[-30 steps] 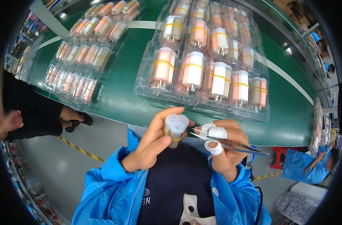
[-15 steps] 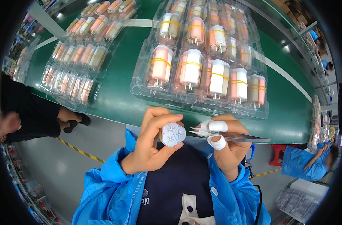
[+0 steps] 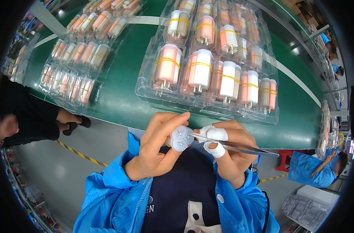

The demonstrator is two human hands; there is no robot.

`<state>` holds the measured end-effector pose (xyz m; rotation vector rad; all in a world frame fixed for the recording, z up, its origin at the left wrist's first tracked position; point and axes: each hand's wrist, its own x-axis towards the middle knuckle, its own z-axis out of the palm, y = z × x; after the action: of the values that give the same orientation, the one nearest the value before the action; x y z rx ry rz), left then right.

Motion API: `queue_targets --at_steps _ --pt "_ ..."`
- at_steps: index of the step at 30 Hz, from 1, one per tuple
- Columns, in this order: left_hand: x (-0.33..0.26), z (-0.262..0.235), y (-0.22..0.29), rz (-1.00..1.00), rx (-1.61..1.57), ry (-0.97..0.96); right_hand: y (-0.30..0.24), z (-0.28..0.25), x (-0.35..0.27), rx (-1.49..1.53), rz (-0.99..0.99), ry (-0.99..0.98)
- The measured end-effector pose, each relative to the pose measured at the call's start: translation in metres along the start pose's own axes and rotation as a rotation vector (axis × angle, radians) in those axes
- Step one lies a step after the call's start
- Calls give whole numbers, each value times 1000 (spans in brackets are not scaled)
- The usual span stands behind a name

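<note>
Left fingers (image 3: 173,128) clasping white capped part (image 3: 180,138), right fingers (image 3: 215,134) pinching tweezers (image 3: 239,146)

Beyond both hands, 2 clear trays (image 3: 208,105) (image 3: 74,73) of cylinders lie side by side on the belt (image 3: 122,93).

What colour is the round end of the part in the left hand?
White, seen in the head view: the round end faces the camera.

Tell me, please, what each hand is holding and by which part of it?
The left hand grips a small white round-ended part by its sides, end face up. The right hand, its fingers taped, pinches metal tweezers near their tips.
</note>
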<state>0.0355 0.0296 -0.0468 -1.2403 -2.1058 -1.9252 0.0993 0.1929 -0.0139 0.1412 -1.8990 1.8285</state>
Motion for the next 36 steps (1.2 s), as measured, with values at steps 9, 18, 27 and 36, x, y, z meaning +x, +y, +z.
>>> queue_targets --at_steps 9,18,27,36 --pt "-2 0 -3 -14 3 -4 2 1 0 -32 7 11" --pt "1 -1 -1 2 38 -2 1 1 0 -54 1 13" --pt "1 4 2 -62 -19 69 2 -1 1 -59 -29 -10" --pt "3 3 0 -21 49 92 0 1 7 -176 -90 -60"
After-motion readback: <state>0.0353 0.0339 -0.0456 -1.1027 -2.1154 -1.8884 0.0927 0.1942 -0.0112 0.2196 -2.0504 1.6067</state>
